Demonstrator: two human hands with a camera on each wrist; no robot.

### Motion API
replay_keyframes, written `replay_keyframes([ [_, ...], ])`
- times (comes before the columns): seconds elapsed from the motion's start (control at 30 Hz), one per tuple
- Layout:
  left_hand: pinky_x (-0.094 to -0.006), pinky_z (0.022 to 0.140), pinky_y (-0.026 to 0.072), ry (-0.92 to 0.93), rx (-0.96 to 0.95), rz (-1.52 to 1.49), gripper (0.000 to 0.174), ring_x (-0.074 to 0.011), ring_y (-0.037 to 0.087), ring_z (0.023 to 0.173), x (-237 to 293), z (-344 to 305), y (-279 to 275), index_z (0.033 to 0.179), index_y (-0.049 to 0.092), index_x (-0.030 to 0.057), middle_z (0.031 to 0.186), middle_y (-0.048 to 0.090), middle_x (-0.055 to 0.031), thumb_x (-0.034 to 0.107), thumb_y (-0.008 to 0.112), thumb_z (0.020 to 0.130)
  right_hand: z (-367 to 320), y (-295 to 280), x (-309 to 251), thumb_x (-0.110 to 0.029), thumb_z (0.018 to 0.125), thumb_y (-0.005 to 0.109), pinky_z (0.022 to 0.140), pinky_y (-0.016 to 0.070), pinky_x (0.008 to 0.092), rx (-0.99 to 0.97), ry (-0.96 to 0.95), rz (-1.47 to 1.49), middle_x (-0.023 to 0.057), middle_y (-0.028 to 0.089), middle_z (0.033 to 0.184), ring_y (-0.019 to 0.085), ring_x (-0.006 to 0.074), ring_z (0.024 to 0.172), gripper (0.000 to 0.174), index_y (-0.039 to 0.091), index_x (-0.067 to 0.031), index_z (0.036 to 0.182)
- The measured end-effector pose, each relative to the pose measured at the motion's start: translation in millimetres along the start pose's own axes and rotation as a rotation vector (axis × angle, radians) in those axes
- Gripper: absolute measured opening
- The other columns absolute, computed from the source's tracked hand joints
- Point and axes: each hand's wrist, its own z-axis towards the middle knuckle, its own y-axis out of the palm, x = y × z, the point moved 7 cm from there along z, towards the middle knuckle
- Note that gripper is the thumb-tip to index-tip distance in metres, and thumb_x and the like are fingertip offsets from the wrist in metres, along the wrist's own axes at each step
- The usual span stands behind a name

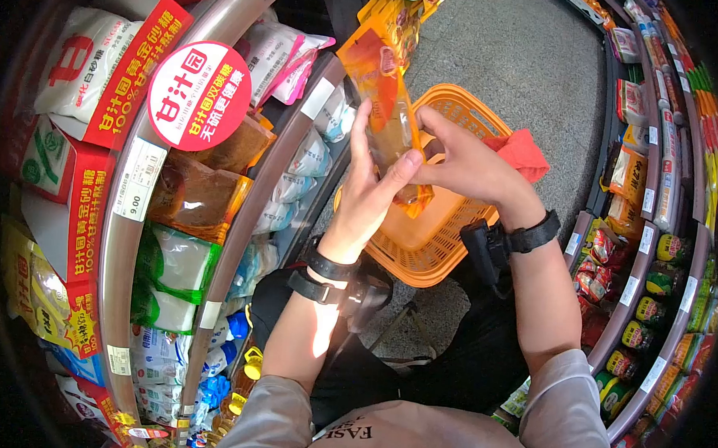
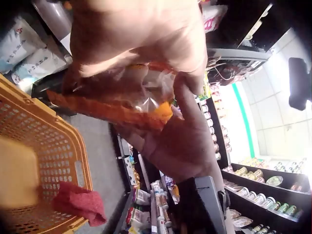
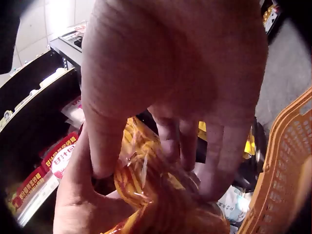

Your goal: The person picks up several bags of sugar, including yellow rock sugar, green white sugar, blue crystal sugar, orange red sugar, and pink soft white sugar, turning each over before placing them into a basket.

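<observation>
Both hands hold an orange and clear plastic food packet (image 1: 387,105) upright above an orange shopping basket (image 1: 430,243). My left hand (image 1: 370,188) grips the packet's lower left side, thumb across the front. From the right, my right hand (image 1: 458,160) pinches its lower edge. In the left wrist view the packet (image 2: 122,100) is pressed between the palm and the fingers (image 2: 185,78). The right wrist view has the packet (image 3: 151,195) under the curled fingers (image 3: 175,141).
Shelves of bagged sugar (image 1: 86,60) and brown packets (image 1: 200,193) curve on the left, with a round pink sign (image 1: 198,95). Shelves of jars and packets (image 1: 654,261) line the right. A red cloth (image 1: 522,151) hangs on the basket rim. Grey floor (image 1: 510,62) lies beyond.
</observation>
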Motion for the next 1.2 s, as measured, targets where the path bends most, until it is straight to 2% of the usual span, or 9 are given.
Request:
replay_keyframes([
  [0.1,-0.0395,0.112,0.0293,0.060,0.000,0.044,0.090,-0.0245,0.033,0.137,-7,2,-2,0.152,0.000,0.0094,0.148,0.029,-0.0184,0.022,0.065,0.093,-1,-1,2,-0.031,0.082,0.076,0.071,0.0487,0.0282,-0.017,-0.010,0.019,0.0064,0.061,0.099,0.058,0.0112,0.079,0.046,0.051,-0.0047,0.111],
  [0.2,-0.0386,0.110,0.0315,-0.042,0.043,-0.177,0.084,-0.0230,0.035,0.136,-10,-2,0,0.152,0.002,0.0099,0.144,0.033,-0.0167,0.024,0.062,0.094,-4,0,-5,-0.018,0.084,0.074,0.086,0.0503,0.0302,-0.137,-0.003,0.061,0.0062,0.055,0.123,0.060,0.0141,0.099,0.051,0.050,-0.0063,0.127],
  [0.3,-0.0359,0.106,0.0369,-0.071,0.035,-0.208,0.078,-0.0220,0.039,0.133,-20,1,-13,0.150,0.005,0.0105,0.142,0.035,-0.0139,0.026,0.059,0.096,-2,-4,-9,-0.027,0.083,0.077,0.079,0.0504,0.0283,-0.098,-0.050,0.182,0.0053,0.063,0.100,0.061,0.0130,0.095,0.040,0.061,-0.0039,0.111],
  [0.43,-0.0346,0.099,0.0444,-0.251,0.014,-0.380,0.058,-0.0191,0.053,0.120,-29,-5,-14,0.144,0.030,0.0072,0.132,0.050,-0.0079,0.027,0.057,0.097,3,-16,2,-0.022,0.082,0.077,0.082,0.0492,0.0280,0.057,-0.087,0.190,0.0055,0.063,0.102,0.059,0.0140,0.098,0.039,0.063,-0.0046,0.115],
  [0.6,-0.0369,0.102,0.0443,-0.240,-0.053,-0.510,0.052,-0.0204,0.057,0.118,-8,-16,3,0.139,0.041,0.0049,0.130,0.056,-0.0088,0.027,0.057,0.095,0,-37,12,-0.021,0.083,0.076,0.085,0.0482,0.0274,0.366,0.015,0.130,0.0070,0.063,0.102,0.058,0.0149,0.095,0.048,0.058,-0.0004,0.122],
  [0.8,-0.0380,0.105,0.0429,-0.231,-0.096,-0.576,0.056,-0.0219,0.055,0.121,-6,-18,-1,0.140,0.040,0.0042,0.134,0.055,-0.0104,0.025,0.060,0.092,-2,-23,-2,-0.019,0.085,0.074,0.089,0.0488,0.0284,0.104,0.091,0.464,0.0066,0.067,0.109,0.062,0.0119,0.100,0.045,0.055,-0.0008,0.123],
  [0.93,-0.0360,0.104,0.0428,-0.270,-0.156,-0.448,0.054,-0.0204,0.055,0.120,-3,-15,-6,0.138,0.044,0.0032,0.133,0.055,-0.0091,0.014,0.066,0.090,-1,-28,-4,-0.014,0.085,0.074,0.090,0.0492,0.0286,0.096,-0.017,0.581,0.0065,0.067,0.112,0.063,0.0118,0.102,0.042,0.056,-0.0021,0.121],
  [1.07,-0.0312,0.096,0.0465,-0.112,-0.039,-0.088,0.047,-0.0150,0.057,0.113,10,-6,-17,0.132,0.050,0.0022,0.126,0.060,-0.0084,0.013,0.068,0.090,-1,-28,-9,-0.010,0.083,0.074,0.090,0.0496,0.0283,0.129,-0.045,0.565,0.0066,0.067,0.113,0.064,0.0126,0.101,0.041,0.057,-0.0023,0.119],
  [1.2,-0.0304,0.093,0.0485,-0.083,0.075,0.030,0.038,-0.0145,0.062,0.105,2,0,-29,0.124,0.056,-0.0003,0.118,0.065,-0.0087,0.012,0.068,0.090,0,-30,0,-0.009,0.086,0.071,0.095,0.0487,0.0294,0.159,-0.009,0.502,0.0066,0.065,0.119,0.063,0.0133,0.105,0.044,0.053,-0.0028,0.126],
])
